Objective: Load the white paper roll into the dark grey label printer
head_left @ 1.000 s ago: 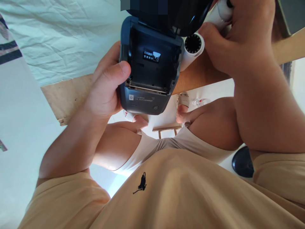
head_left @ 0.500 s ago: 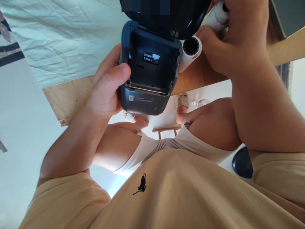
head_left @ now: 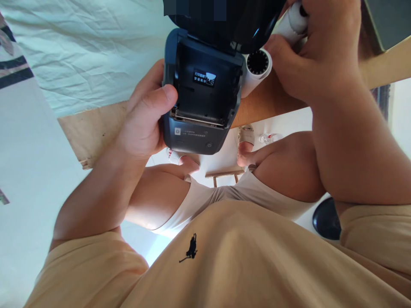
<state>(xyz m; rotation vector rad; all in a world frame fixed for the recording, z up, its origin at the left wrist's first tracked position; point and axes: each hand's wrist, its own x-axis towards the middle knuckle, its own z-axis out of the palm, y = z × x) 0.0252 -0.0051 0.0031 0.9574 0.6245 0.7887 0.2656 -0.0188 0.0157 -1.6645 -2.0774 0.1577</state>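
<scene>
My left hand (head_left: 150,107) grips the left side of a dark label printer (head_left: 192,141), thumb on its edge. The printer's glossy black lid (head_left: 221,30) is swung up, baring a hollow bay with a small printed sticker (head_left: 204,78) inside. My right hand (head_left: 308,60) is closed around a white paper roll (head_left: 290,25) at the upper right; the fingers' far side is hidden. Another white paper roll (head_left: 253,81), with a black toothed core facing me, is beside the printer's right edge, partly behind it.
A wooden table (head_left: 269,107) lies beneath, with a pale green cloth (head_left: 96,51) on the left. A dark flat object (head_left: 388,23) rests at the upper right. My legs are under the table edge, and a wooden bar (head_left: 224,174) shows between them.
The printer and my left hand have shifted very slightly to the right. My right hand and the rolls look almost the same.
</scene>
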